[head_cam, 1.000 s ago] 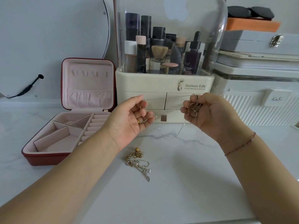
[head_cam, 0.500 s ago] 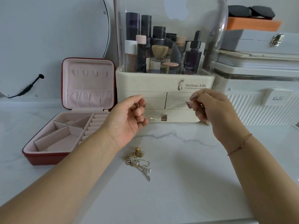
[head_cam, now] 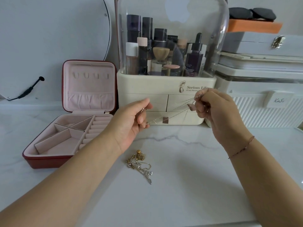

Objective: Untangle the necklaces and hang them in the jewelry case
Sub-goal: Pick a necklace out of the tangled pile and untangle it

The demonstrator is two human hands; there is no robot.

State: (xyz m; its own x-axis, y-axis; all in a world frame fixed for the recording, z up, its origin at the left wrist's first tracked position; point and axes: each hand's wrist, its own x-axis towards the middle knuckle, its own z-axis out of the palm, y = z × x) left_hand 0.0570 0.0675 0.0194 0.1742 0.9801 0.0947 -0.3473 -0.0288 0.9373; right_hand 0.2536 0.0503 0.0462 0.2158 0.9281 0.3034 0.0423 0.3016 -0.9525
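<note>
A thin silver chain necklace [head_cam: 176, 110] stretches in several strands between my two hands, held above the marble counter. My left hand [head_cam: 131, 120] pinches its lower end with curled fingers. My right hand [head_cam: 214, 110] grips the bunched upper end at its fingertips. A tangled pile of gold and silver necklaces [head_cam: 141, 164] lies on the counter below and between my hands, touched by neither. The red jewelry case [head_cam: 49, 159] stands open at the left, its pink lid upright with a row of small hooks [head_cam: 90, 75].
A cream cosmetics organizer [head_cam: 164, 86] with a clear dome and drawers stands right behind my hands. White and grey storage boxes [head_cam: 262, 95] are stacked at the right. A round mirror [head_cam: 54, 38] with a black cable leans at the back left.
My right hand has turned and lifted slightly, drawing the chain out into several taut strands. My left hand has dropped a little and keeps its pinch on the chain.
</note>
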